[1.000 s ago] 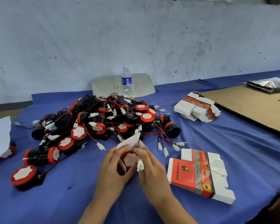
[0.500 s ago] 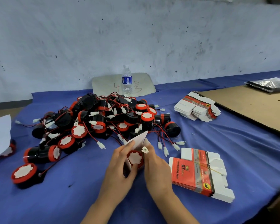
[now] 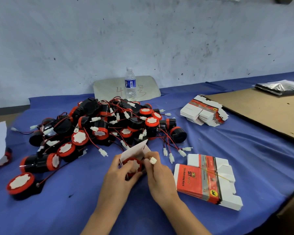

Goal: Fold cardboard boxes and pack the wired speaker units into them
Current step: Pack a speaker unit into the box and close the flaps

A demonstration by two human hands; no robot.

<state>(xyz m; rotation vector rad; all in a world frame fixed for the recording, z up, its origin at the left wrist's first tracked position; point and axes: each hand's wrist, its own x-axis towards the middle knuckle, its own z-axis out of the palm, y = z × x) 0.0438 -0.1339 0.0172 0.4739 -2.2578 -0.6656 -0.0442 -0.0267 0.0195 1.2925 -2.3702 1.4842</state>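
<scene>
Head view. Both forearms enter from the near edge and meet over the blue cloth [image 3: 75, 209]. The left hand [image 3: 119, 177] lies palm down, its fingers curled round the side of a partly folded cardboard box [image 3: 136, 150] and its thumb lying across the box mouth. The right hand [image 3: 159, 175] sits just beside it, thumb and forefinger pinching a white connector [image 3: 153, 160] at the box's right edge.

The box shows its plain white inside, with one flap standing up and away from the hands. A speaker unit [image 3: 131, 165] sits in its mouth, red rim and white face towards the camera. How deep the unit sits cannot be told, since the hands cover the box walls.

Beyond the grip and to its left lies the pile of speaker units [image 3: 98, 129], black bodies with red caps, wires tangled. Just right of the right hand lies a banded stack of flat boxes [image 3: 205, 180]. A second flat stack [image 3: 204, 111] lies well beyond that, beside a cardboard sheet [image 3: 261, 109]. A water bottle [image 3: 130, 83] stands upright beyond the pile.
</scene>
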